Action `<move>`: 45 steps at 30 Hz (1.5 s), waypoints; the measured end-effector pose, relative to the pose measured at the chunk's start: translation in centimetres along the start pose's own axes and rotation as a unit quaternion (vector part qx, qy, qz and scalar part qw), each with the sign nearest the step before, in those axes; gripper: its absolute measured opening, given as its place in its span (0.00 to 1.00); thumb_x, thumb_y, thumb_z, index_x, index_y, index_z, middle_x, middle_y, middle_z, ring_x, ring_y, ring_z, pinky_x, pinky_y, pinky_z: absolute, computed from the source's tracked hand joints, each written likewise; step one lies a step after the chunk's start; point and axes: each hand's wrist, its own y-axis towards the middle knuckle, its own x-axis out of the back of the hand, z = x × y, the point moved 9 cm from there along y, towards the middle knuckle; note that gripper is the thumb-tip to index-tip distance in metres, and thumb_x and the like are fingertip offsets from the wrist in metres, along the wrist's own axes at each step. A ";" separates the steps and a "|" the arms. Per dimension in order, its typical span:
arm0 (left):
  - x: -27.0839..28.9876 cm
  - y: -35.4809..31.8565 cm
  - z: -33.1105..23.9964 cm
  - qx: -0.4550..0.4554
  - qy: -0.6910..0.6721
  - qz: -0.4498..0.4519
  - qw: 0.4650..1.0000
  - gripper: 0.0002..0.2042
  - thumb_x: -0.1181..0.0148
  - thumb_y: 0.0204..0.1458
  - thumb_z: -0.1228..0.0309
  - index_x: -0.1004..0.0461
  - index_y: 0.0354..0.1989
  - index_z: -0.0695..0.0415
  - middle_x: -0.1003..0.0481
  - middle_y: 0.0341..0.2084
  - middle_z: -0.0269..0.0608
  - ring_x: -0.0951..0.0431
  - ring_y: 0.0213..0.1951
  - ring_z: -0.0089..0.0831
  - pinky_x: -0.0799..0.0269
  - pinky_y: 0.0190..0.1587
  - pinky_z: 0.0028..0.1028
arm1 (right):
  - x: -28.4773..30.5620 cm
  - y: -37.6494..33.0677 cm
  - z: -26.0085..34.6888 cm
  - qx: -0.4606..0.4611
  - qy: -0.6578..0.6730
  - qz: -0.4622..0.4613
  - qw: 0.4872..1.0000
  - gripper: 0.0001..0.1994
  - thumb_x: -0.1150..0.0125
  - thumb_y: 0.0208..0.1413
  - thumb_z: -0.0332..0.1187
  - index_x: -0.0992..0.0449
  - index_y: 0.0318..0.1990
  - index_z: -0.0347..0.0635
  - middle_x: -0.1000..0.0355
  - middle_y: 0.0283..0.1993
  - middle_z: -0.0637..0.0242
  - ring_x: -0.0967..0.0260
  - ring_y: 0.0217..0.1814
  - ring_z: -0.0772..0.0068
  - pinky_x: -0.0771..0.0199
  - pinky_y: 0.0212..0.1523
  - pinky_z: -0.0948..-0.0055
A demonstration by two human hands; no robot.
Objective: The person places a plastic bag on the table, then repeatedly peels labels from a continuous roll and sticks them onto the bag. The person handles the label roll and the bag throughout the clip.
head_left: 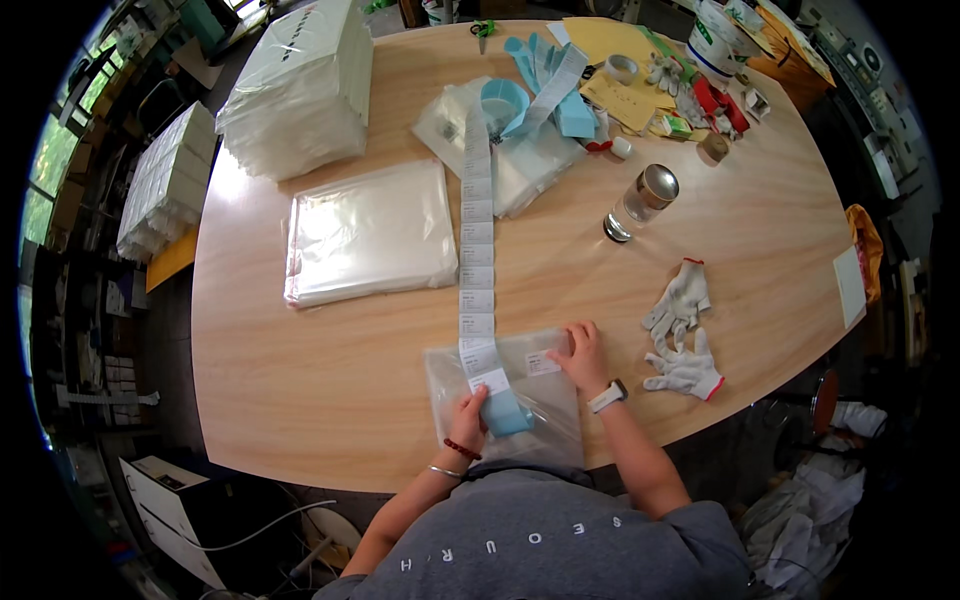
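Note:
A long strip of white labels on light-blue backing runs down the table toward me. My left hand pinches its near end, where the blue backing curls over. Beneath lies a clear plastic bag at the table's front edge. One white label sits on the bag's upper right part. My right hand rests at the bag's right edge, fingers spread apart, with the thumb at that label. Whether the thumb presses on the label I cannot tell.
Flat clear bags lie left of the strip, a tall wrapped stack behind them. White gloves and a glass bottle stand to the right. Farther back are blue label coils, tape, scissors and a bucket.

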 end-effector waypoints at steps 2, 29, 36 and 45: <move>-0.9 -0.4 -0.4 -0.001 -0.005 -0.003 1.000 0.11 0.46 0.49 0.62 0.29 0.32 0.57 0.27 0.24 0.30 0.29 0.23 0.18 0.37 0.23 0.17 | -2.0 0.1 -3.6 -0.088 0.123 0.117 0.981 0.07 0.39 0.39 0.30 0.28 0.28 0.39 0.36 0.28 0.63 0.35 0.31 0.62 0.33 0.31 0.69; -4.9 -5.3 -5.7 0.043 -0.168 0.208 0.963 0.17 0.59 0.55 0.59 0.36 0.44 0.58 0.31 0.34 0.36 0.30 0.33 0.27 0.31 0.35 0.29 | -4.9 -10.9 7.1 0.190 0.099 0.392 0.895 0.08 0.48 0.48 0.32 0.28 0.35 0.39 0.31 0.35 0.60 0.35 0.39 0.61 0.34 0.40 0.67; -4.2 -1.7 -1.6 -0.017 -0.015 0.109 0.994 0.10 0.52 0.53 0.69 0.31 0.40 0.59 0.28 0.36 0.34 0.30 0.40 0.24 0.36 0.43 0.25 | -2.6 -13.0 6.9 -0.036 0.293 0.593 0.749 0.11 0.46 0.48 0.34 0.30 0.37 0.39 0.31 0.28 0.64 0.34 0.30 0.64 0.32 0.35 0.72; -3.3 -1.2 -1.3 -0.005 0.034 0.136 0.990 0.10 0.51 0.52 0.68 0.30 0.40 0.59 0.28 0.36 0.35 0.30 0.39 0.24 0.35 0.42 0.25 | -3.3 -6.1 5.9 -0.044 0.239 0.260 0.935 0.08 0.45 0.45 0.29 0.33 0.34 0.40 0.34 0.23 0.60 0.35 0.27 0.60 0.36 0.28 0.68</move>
